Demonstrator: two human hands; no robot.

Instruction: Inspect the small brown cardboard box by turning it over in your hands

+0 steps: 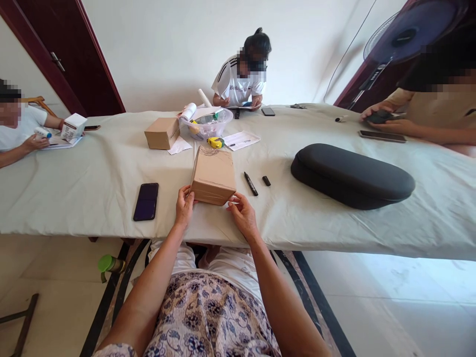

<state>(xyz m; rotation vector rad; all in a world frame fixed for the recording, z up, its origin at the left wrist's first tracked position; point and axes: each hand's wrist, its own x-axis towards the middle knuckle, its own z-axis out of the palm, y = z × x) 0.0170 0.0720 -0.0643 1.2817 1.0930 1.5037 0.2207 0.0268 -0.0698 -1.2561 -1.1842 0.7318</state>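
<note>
A brown cardboard box (213,174) sits on the table with a pale cloth (92,173), right in front of me. My left hand (184,206) touches its near left corner, fingers curled against the side. My right hand (243,213) rests at its near right corner, fingers bent on the box's bottom edge. A black marker (250,183) and its cap (266,181) lie just to the right of the box.
A dark phone (146,201) lies left of the box, a black padded case (351,176) to the right. Farther back are a second cardboard box (161,133), a clear bowl (210,124), a yellow tape measure (215,143) and papers. Three other people sit around the table.
</note>
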